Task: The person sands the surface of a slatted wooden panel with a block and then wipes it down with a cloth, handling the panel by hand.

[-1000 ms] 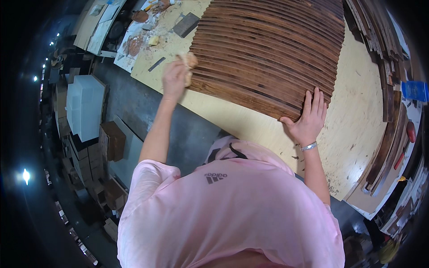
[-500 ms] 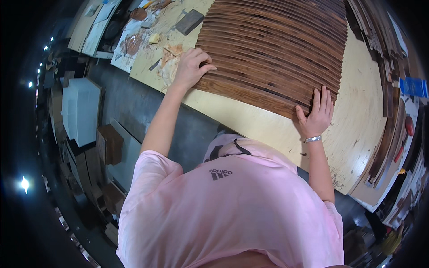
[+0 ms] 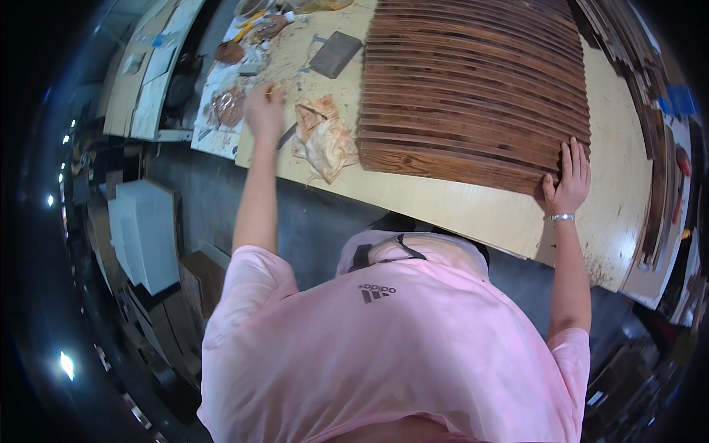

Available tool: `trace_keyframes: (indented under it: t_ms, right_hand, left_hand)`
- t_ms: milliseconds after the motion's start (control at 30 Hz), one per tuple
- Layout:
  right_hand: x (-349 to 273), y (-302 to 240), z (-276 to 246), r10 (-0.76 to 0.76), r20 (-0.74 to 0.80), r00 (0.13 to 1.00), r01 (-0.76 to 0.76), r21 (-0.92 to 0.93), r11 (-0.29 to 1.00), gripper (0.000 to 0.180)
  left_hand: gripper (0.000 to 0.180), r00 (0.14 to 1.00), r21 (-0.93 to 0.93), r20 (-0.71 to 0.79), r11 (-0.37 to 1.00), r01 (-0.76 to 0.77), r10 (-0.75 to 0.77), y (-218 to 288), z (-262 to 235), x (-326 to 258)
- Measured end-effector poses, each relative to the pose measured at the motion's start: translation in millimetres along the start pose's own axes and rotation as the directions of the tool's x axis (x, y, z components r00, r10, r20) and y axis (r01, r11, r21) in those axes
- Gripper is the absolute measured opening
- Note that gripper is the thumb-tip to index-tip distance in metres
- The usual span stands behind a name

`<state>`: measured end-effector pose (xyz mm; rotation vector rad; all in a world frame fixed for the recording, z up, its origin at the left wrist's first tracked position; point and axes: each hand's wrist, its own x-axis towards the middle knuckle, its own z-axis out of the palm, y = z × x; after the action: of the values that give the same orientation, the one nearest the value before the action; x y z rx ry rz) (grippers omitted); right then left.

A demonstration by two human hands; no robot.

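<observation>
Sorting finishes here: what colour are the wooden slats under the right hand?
Dark reddish-brown with visible grain, seen in the head view: slats, right hand.

Dark stained wooden slats (image 3: pixel 473 81), matt

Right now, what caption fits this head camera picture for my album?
Right hand flat on dark wooden slats; left hand reaches over the bench beside a stained rag.

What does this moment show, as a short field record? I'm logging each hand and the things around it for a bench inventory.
left hand: raised over the bench's left end, nearest a stained crumpled rag; whether it holds anything cannot be told
right hand: flat on the near right corner of the row of dark stained wooden slats
surface: pale plywood bench
nearby: grey flat block
</observation>
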<state>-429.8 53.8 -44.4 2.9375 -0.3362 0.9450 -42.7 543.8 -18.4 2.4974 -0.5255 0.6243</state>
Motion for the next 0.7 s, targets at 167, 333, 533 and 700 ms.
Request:
trace_keyframes:
  t_ms: [167,333,533,700]
  right_hand:
    - [3,-4,1,0.018,-0.001,1.0,-0.018,-0.016,1.0,0.065]
    - [-3,-2,0,0.05,0.039,0.998,-0.047,-0.076,0.996,0.066]
    - [3,-5,4,0.033,0.051,0.998,-0.029,-0.085,0.996,0.067]
    - [2,-5,4,0.021,0.055,0.998,-0.015,-0.105,0.994,0.068]
  left_hand:
    - [0.014,0.995,-0.129,0.095,0.991,0.045,-0.033,-6,5,2]
    - [0.011,0.876,-0.496,0.262,0.835,-0.238,0.406,96,2,-24]
    - [0.012,0.957,-0.426,0.27,0.904,0.019,0.108,62,20,-2]
    - [0.013,0.978,-0.437,0.202,0.89,0.134,-0.048,24,5,1]
